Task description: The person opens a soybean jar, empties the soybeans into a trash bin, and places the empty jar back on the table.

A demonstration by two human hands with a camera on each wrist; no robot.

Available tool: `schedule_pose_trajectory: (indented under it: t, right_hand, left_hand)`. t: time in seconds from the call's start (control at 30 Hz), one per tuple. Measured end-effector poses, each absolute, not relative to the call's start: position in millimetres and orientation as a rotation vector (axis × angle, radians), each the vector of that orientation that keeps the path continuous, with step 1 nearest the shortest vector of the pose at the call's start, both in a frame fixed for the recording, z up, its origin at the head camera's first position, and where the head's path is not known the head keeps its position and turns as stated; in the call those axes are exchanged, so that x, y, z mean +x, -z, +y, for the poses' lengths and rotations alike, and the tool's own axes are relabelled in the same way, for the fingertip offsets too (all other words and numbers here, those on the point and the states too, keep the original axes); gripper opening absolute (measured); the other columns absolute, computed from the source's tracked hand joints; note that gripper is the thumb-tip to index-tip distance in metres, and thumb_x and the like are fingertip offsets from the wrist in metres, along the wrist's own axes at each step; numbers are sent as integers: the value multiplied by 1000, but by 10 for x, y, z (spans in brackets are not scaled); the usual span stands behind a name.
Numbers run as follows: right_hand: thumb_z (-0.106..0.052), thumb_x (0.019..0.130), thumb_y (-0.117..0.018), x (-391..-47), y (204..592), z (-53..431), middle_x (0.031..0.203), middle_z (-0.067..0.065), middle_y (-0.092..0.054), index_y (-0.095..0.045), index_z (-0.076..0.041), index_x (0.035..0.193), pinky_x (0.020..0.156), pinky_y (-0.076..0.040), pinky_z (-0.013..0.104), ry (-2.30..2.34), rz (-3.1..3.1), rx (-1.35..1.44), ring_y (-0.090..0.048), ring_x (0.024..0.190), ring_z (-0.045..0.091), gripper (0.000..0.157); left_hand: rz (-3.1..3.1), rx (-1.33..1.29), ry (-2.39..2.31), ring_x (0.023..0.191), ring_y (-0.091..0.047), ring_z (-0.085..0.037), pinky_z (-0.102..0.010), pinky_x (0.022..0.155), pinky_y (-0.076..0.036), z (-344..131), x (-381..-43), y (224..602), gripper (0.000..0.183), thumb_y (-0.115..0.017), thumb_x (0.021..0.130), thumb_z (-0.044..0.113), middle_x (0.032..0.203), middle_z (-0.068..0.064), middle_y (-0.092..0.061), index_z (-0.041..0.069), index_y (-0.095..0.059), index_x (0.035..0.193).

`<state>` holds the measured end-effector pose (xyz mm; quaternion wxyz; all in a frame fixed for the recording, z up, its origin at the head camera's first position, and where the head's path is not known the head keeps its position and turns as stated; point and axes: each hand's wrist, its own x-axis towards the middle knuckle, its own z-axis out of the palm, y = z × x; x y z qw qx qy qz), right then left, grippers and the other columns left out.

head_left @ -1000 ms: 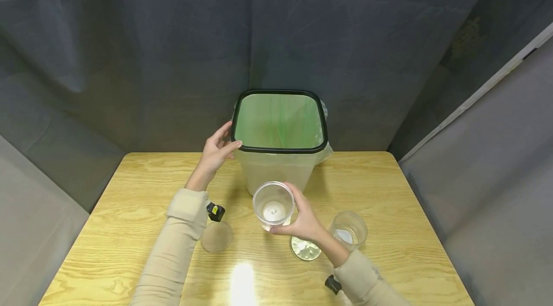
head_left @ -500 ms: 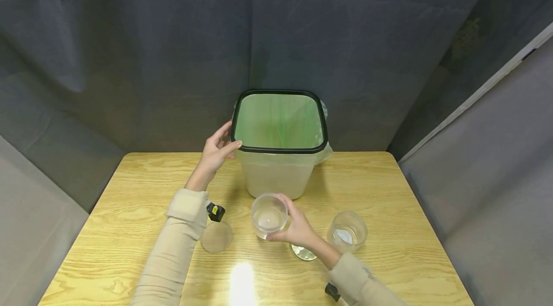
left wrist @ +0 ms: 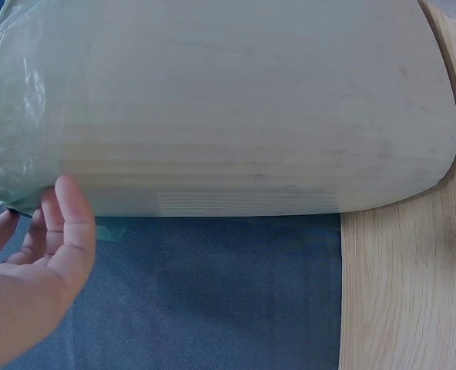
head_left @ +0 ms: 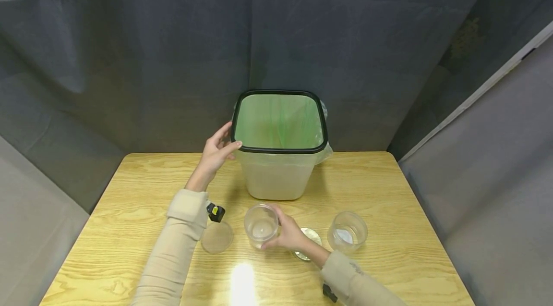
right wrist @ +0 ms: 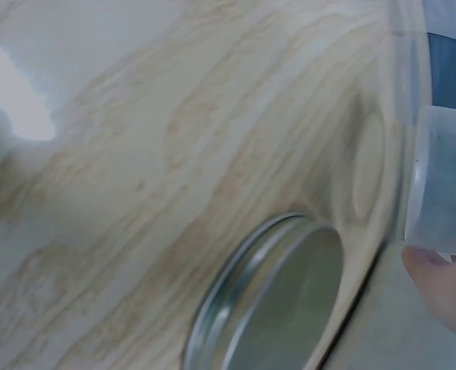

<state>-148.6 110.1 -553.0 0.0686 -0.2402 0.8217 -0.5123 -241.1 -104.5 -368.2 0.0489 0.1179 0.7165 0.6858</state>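
Observation:
A bin (head_left: 276,178) with a black rim and a green liner bag stands at the middle back of the table. My left hand (head_left: 213,150) holds the rim's front left corner, thumb on top and fingers against the outer side. In the left wrist view, those fingers (left wrist: 75,220) curl beside the liner's edge. In front of the bin, my right hand (head_left: 288,234) grips a clear plastic cup (head_left: 261,224) from its right side, thumb toward the front. Whether the cup's base touches the table cannot be seen. The right wrist view shows only part of the cup (right wrist: 447,181).
Left of the cup lies a clear round lid (head_left: 217,237). A silver metal lid (head_left: 312,235) lies partly under my right wrist. Farther right stands another clear tub (head_left: 347,231) with something white in it. A dark curtain (head_left: 186,56) hangs behind the table.
My right hand has carried the cup down and slightly left, away from the bin toward the table's front. The left hand has stayed on the rim.

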Motion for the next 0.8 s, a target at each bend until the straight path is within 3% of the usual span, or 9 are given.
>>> schedule_pose_trajectory:
  t: [0.33, 0.53, 0.8]
  right_hand:
    - [-23, 54, -88, -1455, 5682, 1126, 130, 18, -46, -27, -12, 137, 94, -36, 53, 1414, 2489, -716, -46, 115, 37, 103]
    - [-23, 54, -88, -1456, 5742, 1146, 130, 17, -46, -23, -8, 139, 94, -36, 51, 1370, 2514, -683, -46, 115, 35, 107]
    - [-29, 57, -86, -1448, 5698, 1181, 133, 16, -42, -18, -11, 141, 92, -38, 53, 1395, 2488, -700, -44, 117, 37, 110]
  left_hand:
    - [2155, 354, -2102, 115, -39, -30, -18, 62, -46, -1038, -2404, 3698, 67, -54, 88, 5, 148, -16, -16, 6, -20, 145]
    - [2161, 362, -2100, 118, -38, -32, -19, 63, -46, -1042, -2419, 3706, 66, -55, 88, 5, 147, -17, -18, 5, -20, 145]
    - [2135, 336, -2116, 100, -44, -19, -22, 65, -47, -1057, -2517, 3844, 66, -57, 88, 7, 145, -13, -23, 10, -23, 145]
